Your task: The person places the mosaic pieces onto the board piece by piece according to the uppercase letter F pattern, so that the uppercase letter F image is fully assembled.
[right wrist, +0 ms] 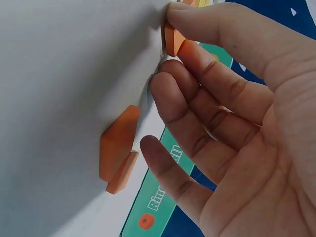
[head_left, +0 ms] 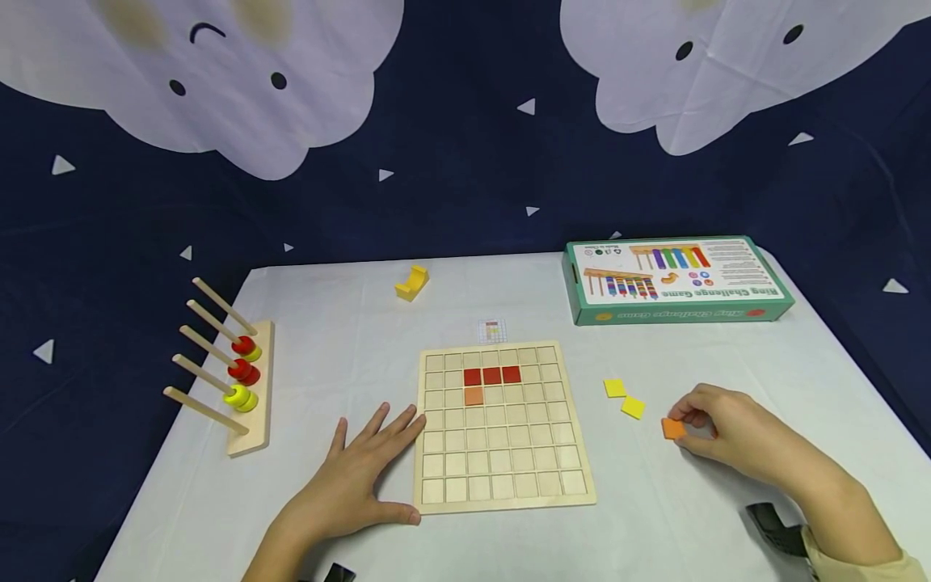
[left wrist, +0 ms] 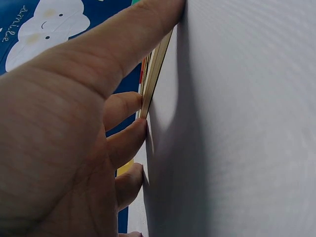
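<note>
My right hand (head_left: 735, 428) pinches a small orange square tile (head_left: 672, 428) between thumb and forefinger, low over the white tabletop. Two more orange pieces (right wrist: 118, 143) show below its other fingers in the right wrist view; the hand hides them from the head view. My left hand (head_left: 356, 477) is spread flat, thumb and fingertips against the left edge of a wooden grid board (head_left: 505, 508). On the board, three red tiles (head_left: 491, 375) sit in a row, with one orange tile (head_left: 473, 396) under the leftmost. Two yellow tiles (head_left: 633, 406) lie between board and right hand.
A small printed pattern card (head_left: 491, 331) lies behind the board. At the left stands a pegged wooden rack (head_left: 262, 388) with red and yellow rings. A yellow curved block (head_left: 412, 284) sits at the back, and a green game box (head_left: 680, 280) at the back right.
</note>
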Action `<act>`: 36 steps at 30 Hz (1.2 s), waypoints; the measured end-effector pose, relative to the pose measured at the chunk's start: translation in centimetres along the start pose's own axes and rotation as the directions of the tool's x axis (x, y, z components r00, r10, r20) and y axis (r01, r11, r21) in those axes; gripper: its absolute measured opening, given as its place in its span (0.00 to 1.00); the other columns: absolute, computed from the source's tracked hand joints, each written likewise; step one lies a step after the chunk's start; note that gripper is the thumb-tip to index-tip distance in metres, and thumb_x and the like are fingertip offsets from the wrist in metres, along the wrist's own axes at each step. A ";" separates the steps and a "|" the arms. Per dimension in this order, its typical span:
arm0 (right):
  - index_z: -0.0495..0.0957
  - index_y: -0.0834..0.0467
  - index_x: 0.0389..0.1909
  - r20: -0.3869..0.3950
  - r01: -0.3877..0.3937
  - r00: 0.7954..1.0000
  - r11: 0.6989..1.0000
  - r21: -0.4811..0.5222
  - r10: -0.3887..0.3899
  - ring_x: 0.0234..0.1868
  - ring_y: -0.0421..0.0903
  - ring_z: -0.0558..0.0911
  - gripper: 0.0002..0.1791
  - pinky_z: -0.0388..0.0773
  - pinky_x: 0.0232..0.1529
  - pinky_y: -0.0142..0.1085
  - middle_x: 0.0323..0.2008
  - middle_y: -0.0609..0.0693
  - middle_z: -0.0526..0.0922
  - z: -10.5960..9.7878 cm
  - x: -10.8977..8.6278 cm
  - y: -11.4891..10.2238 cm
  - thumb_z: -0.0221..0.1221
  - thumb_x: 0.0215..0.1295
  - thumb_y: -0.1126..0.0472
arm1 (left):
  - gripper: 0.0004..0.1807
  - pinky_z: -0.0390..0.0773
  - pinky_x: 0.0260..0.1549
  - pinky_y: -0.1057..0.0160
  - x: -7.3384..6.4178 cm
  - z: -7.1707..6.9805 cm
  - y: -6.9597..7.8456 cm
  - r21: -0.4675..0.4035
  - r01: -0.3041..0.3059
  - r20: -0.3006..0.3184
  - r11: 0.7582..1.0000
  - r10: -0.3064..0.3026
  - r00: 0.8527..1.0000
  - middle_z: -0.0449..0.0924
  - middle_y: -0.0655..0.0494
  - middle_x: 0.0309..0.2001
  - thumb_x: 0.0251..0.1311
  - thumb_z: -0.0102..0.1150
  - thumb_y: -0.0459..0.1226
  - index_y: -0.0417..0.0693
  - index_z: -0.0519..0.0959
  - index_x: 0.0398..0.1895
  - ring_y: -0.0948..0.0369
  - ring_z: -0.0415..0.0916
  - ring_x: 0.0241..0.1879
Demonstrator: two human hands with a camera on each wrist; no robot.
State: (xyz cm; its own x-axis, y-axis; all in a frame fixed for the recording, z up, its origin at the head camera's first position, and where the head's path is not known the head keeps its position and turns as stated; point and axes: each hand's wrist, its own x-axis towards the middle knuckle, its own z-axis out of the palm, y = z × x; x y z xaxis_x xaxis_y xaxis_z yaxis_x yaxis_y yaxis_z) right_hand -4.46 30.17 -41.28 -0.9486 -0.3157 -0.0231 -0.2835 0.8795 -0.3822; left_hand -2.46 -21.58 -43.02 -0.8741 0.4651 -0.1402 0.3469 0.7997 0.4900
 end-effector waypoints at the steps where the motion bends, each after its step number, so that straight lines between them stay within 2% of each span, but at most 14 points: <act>1: 0.88 0.51 0.38 0.000 -0.002 1.000 1.000 -0.001 0.002 0.36 0.29 0.77 0.14 0.82 0.38 0.32 0.37 0.36 0.84 0.0 0.0 0.0 0.80 0.52 0.62 | 0.65 0.36 0.73 0.15 0.0 0.0 0.0 0.001 0.001 0.002 1.000 -0.001 1.000 0.56 0.66 0.86 0.41 0.79 0.70 0.70 0.59 0.86 0.43 0.46 0.88; 10: 0.87 0.49 0.39 -0.003 0.010 1.000 1.000 -0.008 -0.010 0.36 0.30 0.78 0.13 0.82 0.39 0.33 0.36 0.35 0.84 -0.6 0.6 -0.6 0.79 0.53 0.60 | 0.65 0.36 0.74 0.16 0.1 -0.1 0.1 0.008 0.008 0.007 1.000 -0.008 1.000 0.56 0.67 0.86 0.41 0.79 0.69 0.70 0.59 0.86 0.44 0.46 0.88; 17: 0.87 0.49 0.39 -0.030 0.077 0.997 0.997 -0.007 -0.077 0.36 0.30 0.78 0.13 0.82 0.39 0.34 0.35 0.34 0.83 -1.0 1.4 -1.5 0.78 0.53 0.62 | 0.65 0.36 0.74 0.15 0.1 -0.1 0.2 0.010 0.012 0.012 1.000 -0.012 1.000 0.56 0.66 0.86 0.41 0.79 0.69 0.70 0.59 0.86 0.44 0.46 0.88; 28: 0.86 0.51 0.38 -0.028 0.136 0.990 0.990 0.031 -0.136 0.37 0.32 0.78 0.14 0.82 0.39 0.33 0.35 0.36 0.83 -1.3 3.4 -3.4 0.78 0.52 0.64 | 0.65 0.37 0.73 0.14 0.0 -0.3 0.2 0.013 0.007 0.008 1.000 -0.008 1.000 0.57 0.64 0.86 0.41 0.78 0.70 0.69 0.61 0.86 0.42 0.47 0.87; 36: 0.85 0.53 0.38 -0.033 0.211 0.977 0.976 0.053 -0.210 0.37 0.35 0.80 0.13 0.83 0.40 0.35 0.35 0.38 0.83 -1.4 4.8 -5.0 0.76 0.51 0.66 | 0.65 0.36 0.74 0.15 0.1 -0.2 0.2 0.017 0.018 0.015 1.000 -0.018 1.000 0.57 0.65 0.86 0.41 0.79 0.69 0.69 0.60 0.86 0.43 0.46 0.88</act>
State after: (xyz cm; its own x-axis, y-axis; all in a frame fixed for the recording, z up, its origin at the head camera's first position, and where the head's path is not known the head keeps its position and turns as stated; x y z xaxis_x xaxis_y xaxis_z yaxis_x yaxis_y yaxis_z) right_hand -7.76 24.75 -38.24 -0.8720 -0.4815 0.0879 -0.4698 0.7730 -0.4264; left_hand -2.51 -21.45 -42.70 -0.8752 0.4560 -0.1617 0.3368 0.8142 0.4729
